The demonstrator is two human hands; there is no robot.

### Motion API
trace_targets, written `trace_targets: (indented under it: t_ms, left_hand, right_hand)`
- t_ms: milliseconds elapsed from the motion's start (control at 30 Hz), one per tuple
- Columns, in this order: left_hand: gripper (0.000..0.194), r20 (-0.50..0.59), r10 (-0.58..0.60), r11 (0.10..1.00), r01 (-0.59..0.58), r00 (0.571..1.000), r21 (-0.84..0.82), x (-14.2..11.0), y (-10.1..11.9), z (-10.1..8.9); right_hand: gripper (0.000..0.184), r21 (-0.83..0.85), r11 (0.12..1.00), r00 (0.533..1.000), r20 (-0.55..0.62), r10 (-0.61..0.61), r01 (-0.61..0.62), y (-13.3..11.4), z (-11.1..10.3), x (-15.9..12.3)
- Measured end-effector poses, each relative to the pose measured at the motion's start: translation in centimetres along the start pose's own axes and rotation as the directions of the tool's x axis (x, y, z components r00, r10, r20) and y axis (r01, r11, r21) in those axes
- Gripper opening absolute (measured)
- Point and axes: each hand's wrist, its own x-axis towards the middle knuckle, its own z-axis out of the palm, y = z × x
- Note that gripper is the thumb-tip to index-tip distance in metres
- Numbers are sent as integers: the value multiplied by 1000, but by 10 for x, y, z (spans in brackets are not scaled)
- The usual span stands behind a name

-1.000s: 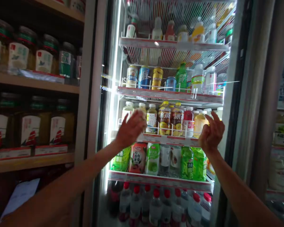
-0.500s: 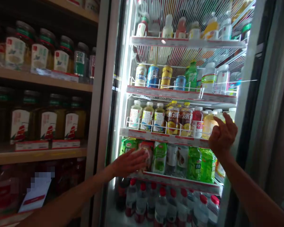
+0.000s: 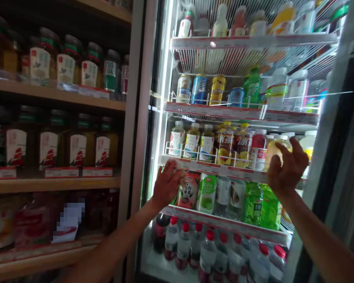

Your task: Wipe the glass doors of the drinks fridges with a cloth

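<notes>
My left hand (image 3: 166,186) is raised in front of the lit drinks fridge, fingers stretched out, at the level of the third shelf's edge. A pale blurred patch shows by its fingertips; whether it is a reflection or something thin under the fingers, I cannot make out. Just right of this hand stands a red drink bottle (image 3: 188,190), beside a green-labelled bottle (image 3: 207,192). My right hand (image 3: 287,167) is up on the right, thumb and fingers loosely bent and apart, with nothing visible in it. Behind it are pale yellow drink bottles (image 3: 273,149), partly hidden.
The fridge's left frame (image 3: 135,129) stands upright between fridge and wooden shelves. Tea bottles (image 3: 207,143), cans (image 3: 200,89) and red-capped bottles (image 3: 183,245) fill the fridge shelves. Dark bottles (image 3: 78,151) line the wooden shelves. A blurred-out sign (image 3: 66,234) sits low on the left.
My left hand has moved up and tilted, its fingers now pointing more upward. The right hand stays raised in much the same pose. The view has shifted, with the fridge sitting further right.
</notes>
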Motion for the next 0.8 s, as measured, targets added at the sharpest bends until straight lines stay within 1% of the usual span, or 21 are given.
trace_targets:
  t_ms: [33,67,133,167,200,233,300,333,367,433,500,533,567,600,633,667,700,733,800]
  left_hand:
    - [37,17,47,998,-47,999,-30,12,15,5]
    - [38,20,45,998,-44,999,-49,27,29,10]
    - [42,12,-19,997,20,1000,-68,63,52,21]
    - [45,45,-42,997,45,998,-65,78,59,25]
    - [47,62,-66,997,69,996,-44,90,63,28]
    - [48,87,-97,995,100,992,-27,97,63,29]
    - [53,129,-113,993,114,985,-6,94,52,24]
    - [57,153,-87,996,89,984,-6,87,42,20]
    - [60,170,-53,998,55,984,-9,78,30,15]
    - [61,175,-21,1000,20,984,3,60,2,4]
    - [57,167,-72,997,67,983,39,49,-25,-3]
    - [57,164,-96,995,89,982,50,48,-36,-6]
    - [57,174,-96,995,89,980,48,48,-46,-9]
    - [58,198,-69,997,63,978,34,50,-53,-13]
    - [58,222,-29,1000,27,975,12,51,-59,-16]
    - [57,235,6,1000,-4,972,-8,52,-64,-19]
    - [56,238,26,1000,-22,971,-20,53,-67,-22]
    - [55,231,33,999,-28,972,-25,52,-70,-24]
    - [54,190,17,1000,-15,982,-12,49,-74,-24]
  right_hand:
    - [39,76,997,999,41,-24,21,-21,2,-1]
    - [42,182,982,994,85,-66,50,-45,4,-2]
    - [49,420,902,973,150,-174,96,-93,10,-2]
    - [51,514,852,966,158,-203,95,-115,12,-2]
    - [52,580,811,967,158,-202,75,-133,16,-1]
    - [52,613,790,973,159,-169,37,-146,19,0]
    - [52,594,802,980,191,-62,-65,-162,29,1]
    - [52,558,825,976,216,-34,-94,-166,35,0]
    - [52,512,853,967,250,-40,-97,-168,40,-2]
    - [52,424,905,937,326,-126,-25,-174,51,-7]
    - [53,371,925,898,378,-224,75,-184,60,-10]
    - [52,352,930,884,394,-253,109,-189,64,-10]
    - [50,336,932,875,401,-271,135,-193,67,-7]
    - [48,317,935,870,405,-282,155,-194,69,-3]
    - [45,293,941,867,409,-283,169,-191,70,2]
    - [43,261,949,870,409,-275,177,-183,70,9]
    - [41,218,959,878,404,-256,179,-168,68,15]
    - [40,166,970,892,390,-229,176,-148,65,21]
    - [41,25,990,937,320,-141,140,-92,53,31]
